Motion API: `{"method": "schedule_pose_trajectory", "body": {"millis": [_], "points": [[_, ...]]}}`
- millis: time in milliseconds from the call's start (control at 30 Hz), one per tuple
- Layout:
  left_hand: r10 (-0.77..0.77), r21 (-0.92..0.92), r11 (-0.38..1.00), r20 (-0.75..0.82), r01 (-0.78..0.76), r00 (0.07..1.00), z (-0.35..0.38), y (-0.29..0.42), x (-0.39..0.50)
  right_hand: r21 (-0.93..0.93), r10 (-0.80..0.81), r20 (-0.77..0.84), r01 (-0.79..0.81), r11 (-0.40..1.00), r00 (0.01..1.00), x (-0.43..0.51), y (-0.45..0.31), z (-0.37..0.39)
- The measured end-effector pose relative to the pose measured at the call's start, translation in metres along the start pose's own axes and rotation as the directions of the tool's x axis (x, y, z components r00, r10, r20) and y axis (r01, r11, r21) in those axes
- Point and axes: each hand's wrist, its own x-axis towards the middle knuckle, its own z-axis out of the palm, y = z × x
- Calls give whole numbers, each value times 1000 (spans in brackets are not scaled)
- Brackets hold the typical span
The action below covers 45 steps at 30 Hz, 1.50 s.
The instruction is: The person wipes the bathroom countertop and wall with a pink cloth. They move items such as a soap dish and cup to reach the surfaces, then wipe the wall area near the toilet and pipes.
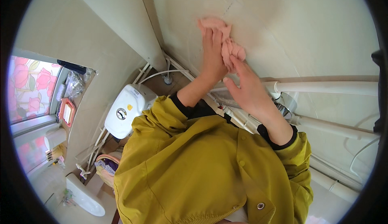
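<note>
My left hand point(213, 55) presses a crumpled pink cloth point(213, 23) flat against the pale tiled wall point(306, 27), fingers spread over it. My right hand point(251, 92) is just below and to the right. Its index fingertip touches the bunched lower end of the cloth, while the thumb stands apart from it. The other right fingers are mostly hidden, so I cannot see whether they grip. Both forearms come out of the black cuffs of a mustard-yellow jacket point(194, 163).
A thick pale pipe point(121, 17) runs up the corner. White horizontal pipes point(327, 88) cross the wall at right. At left are a white cistern point(119, 114) with a round button, a ledge with a pink soap dish point(67, 111), a tap point(82, 171) and a cloth-filled basket point(106, 168).
</note>
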Motion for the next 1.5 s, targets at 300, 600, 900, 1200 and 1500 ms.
{"method": "schedule_pose_trajectory", "body": {"millis": [300, 600, 900, 1200, 1500], "points": [[-124, 13, 992, -140, 127, 982, -6, -41, 15, -48, -33, 46, 35, 998, 998, 18, 1, 11], [-417, -278, 887, -135, 369, 899, -2, -41, 8, -14, 28, 83, -27, 1000, 996, 18, -22, -4], [-56, -139, 990, -269, 19, 962, -27, -6, 98, 69, -52, 37, 49, 996, 998, -10, -29, -27], [128, -48, 988, -268, -146, 955, -1, 54, 99, 3, -184, -247, 190, 982, 951, -27, -17, -49], [468, -41, 882, -18, -469, 883, 11, 102, 70, -109, -247, -455, 221, 969, 856, -66, -11, -66]]}}
